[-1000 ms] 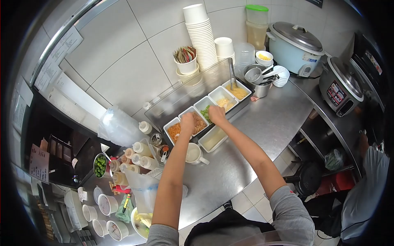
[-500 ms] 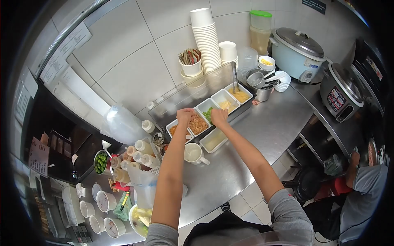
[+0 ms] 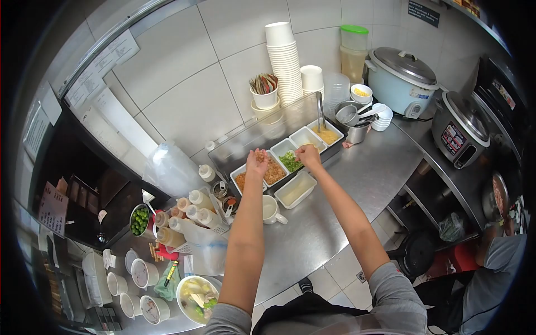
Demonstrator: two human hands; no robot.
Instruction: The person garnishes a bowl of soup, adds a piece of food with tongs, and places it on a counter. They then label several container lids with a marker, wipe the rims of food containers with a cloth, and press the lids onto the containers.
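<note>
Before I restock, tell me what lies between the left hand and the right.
In the head view, brown crumbly food and chopped greens lie between left hand and right hand.

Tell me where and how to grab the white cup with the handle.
Grip the handle, probably with the right hand, coming from the person's near right. The white cup stands upright and its handle juts out that way, away from the left forearm, so that side looks easiest.

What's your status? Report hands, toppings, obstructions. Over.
Left hand half-curled, at the brown topping. Right hand curled, by the chopped greens. Grips unclear. White mug partly hidden by left forearm.
</note>
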